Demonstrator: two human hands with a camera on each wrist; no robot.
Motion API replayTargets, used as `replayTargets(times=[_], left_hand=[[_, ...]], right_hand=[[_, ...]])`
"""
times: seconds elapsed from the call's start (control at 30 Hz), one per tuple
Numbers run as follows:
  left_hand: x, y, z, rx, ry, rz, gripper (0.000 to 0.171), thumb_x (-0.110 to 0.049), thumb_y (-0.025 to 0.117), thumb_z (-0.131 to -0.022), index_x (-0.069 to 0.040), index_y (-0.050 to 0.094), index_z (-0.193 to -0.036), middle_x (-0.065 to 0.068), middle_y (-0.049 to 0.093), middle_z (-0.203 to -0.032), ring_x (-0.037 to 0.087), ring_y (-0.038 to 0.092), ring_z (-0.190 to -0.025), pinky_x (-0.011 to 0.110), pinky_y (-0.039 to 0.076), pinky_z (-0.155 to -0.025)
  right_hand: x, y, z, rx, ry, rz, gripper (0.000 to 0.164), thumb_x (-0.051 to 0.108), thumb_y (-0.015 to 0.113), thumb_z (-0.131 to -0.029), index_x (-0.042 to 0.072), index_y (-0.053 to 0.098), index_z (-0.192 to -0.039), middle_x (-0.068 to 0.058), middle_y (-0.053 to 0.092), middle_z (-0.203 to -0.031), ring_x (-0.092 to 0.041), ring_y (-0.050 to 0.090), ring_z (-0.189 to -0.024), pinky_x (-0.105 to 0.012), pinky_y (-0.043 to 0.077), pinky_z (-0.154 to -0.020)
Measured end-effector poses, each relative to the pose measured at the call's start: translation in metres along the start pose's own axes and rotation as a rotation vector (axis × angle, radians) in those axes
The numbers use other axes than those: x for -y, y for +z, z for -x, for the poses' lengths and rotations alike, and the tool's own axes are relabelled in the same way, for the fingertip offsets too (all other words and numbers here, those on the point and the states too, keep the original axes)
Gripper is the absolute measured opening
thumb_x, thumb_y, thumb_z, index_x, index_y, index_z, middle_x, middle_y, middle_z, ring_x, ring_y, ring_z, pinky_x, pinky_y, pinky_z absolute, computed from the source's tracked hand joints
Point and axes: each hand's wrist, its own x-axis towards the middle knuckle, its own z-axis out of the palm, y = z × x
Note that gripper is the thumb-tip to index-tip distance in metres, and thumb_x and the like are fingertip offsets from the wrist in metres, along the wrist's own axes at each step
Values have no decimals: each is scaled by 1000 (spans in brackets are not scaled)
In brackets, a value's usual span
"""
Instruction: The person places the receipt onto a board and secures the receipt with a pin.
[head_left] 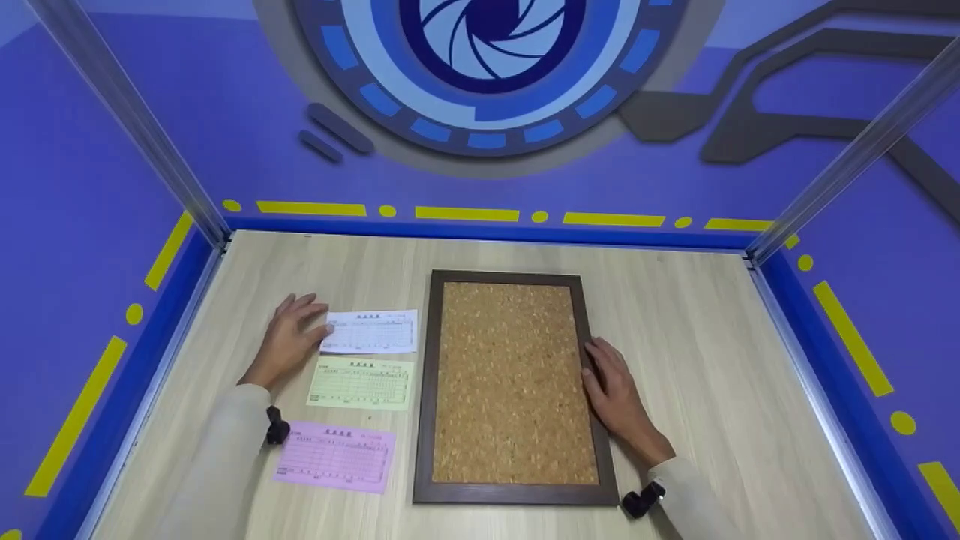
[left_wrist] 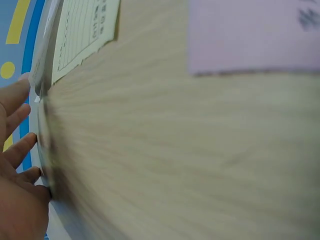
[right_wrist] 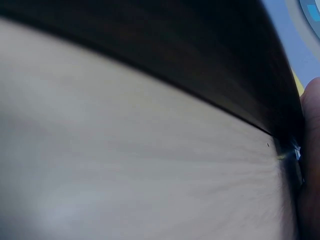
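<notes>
My left hand [head_left: 289, 337] is at the left edge of a white printed form slip [head_left: 371, 332], its thumb touching the slip and its other fingers spread on the table side. In the left wrist view the fingers [left_wrist: 21, 150] look loosely bent, with the slip's edge beside the thumb. Below it lie a pale green slip [head_left: 360, 382] and a pink slip [head_left: 337, 457], both flat. A cork board [head_left: 517, 382] with a dark brown frame [head_left: 517, 493] lies to their right. Against the frame's right side rests my right hand [head_left: 619, 394]; its palm side is hidden.
Everything lies on a light wood-grain table [head_left: 720, 360]. Blue-purple printed panels [head_left: 487, 180] with yellow dashes enclose it at the back and both sides. Metal posts [head_left: 847, 150] stand at the back corners.
</notes>
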Motion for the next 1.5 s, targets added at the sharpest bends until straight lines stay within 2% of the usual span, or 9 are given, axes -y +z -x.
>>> replayTargets(times=[0.1,0.3,0.73,0.87,1.1,1.5], left_hand=[[-2,0,-1,6,26,-17,46,-6,75,-103,8,64,-146,30,39,-171,55,11,-166,68,6,-133],[-5,0,-3,-1,26,-28,36,0,74,-102,9,68,-136,32,38,-170,56,10,-165,68,4,-133],[-10,3,-7,-5,-51,-20,14,3,73,-100,10,70,-112,33,37,-170,54,10,-166,65,4,-134],[-11,4,-7,-11,-59,-16,12,3,73,-99,10,70,-109,33,37,-169,54,10,-166,64,4,-134],[-11,6,-7,-50,-19,-19,9,7,73,-96,12,70,-102,37,42,-165,58,14,-164,64,4,-134],[-12,6,-9,-43,-46,-18,4,8,68,-100,11,70,-102,35,43,-166,58,16,-164,68,8,-133]], right_hand=[[0,0,0,-1,7,-1,49,9,62,-112,-7,52,-158,-28,43,-169,-45,37,-159,-62,33,-126],[-1,0,-1,-14,-9,3,49,9,63,-111,-7,53,-157,-29,44,-168,-46,39,-158,-63,34,-125],[-1,2,0,-26,-21,15,49,9,63,-111,-7,54,-156,-29,45,-167,-48,40,-157,-65,35,-123],[-1,1,0,-20,-10,13,49,9,63,-111,-7,54,-156,-29,45,-167,-47,39,-158,-63,34,-125],[1,1,0,2,13,17,49,9,62,-112,-6,52,-158,-27,43,-169,-44,37,-160,-61,33,-127],[1,0,1,9,26,6,49,9,62,-112,-6,52,-158,-27,43,-169,-43,37,-160,-59,33,-128]])
